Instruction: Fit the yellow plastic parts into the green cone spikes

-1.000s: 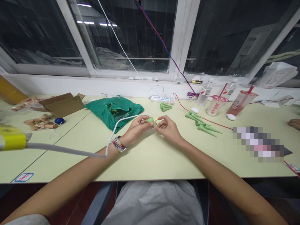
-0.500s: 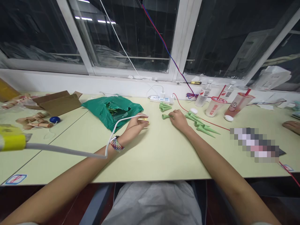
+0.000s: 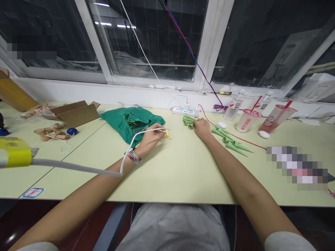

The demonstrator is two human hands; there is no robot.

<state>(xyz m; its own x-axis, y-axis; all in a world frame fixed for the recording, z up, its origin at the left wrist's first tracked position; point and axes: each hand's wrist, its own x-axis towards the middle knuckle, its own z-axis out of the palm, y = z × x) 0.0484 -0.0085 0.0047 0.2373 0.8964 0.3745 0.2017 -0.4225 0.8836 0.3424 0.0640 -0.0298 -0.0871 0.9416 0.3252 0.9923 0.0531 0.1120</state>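
Note:
My left hand (image 3: 151,138), a patterned band on its wrist, rests at the table with fingers curled at a small heap of yellow pieces (image 3: 166,134). They are too small to identify. Beside it lies a green plastic bag (image 3: 117,122), torn open, with green items inside. My right hand (image 3: 202,129) is closed at the narrow end of a green cone (image 3: 191,125); its wide, hollow end faces left. That cone lies against other green cones (image 3: 186,119). Several more long, pointed green cones (image 3: 232,141) lie right of my right hand.
A white cable (image 3: 123,160) crosses before my left forearm. Behind are a power strip (image 3: 184,111), a plastic bottle (image 3: 234,106) and drink cups (image 3: 247,120) with straws. Left lie an open cardboard box (image 3: 74,115) and wooden toys (image 3: 52,132). A red cord (image 3: 242,137) runs right.
My right hand has brought its cone back against the cones near the power strip. My left hand has drawn slightly left, and more yellow pieces show by its fingertips. The view has shifted slightly.

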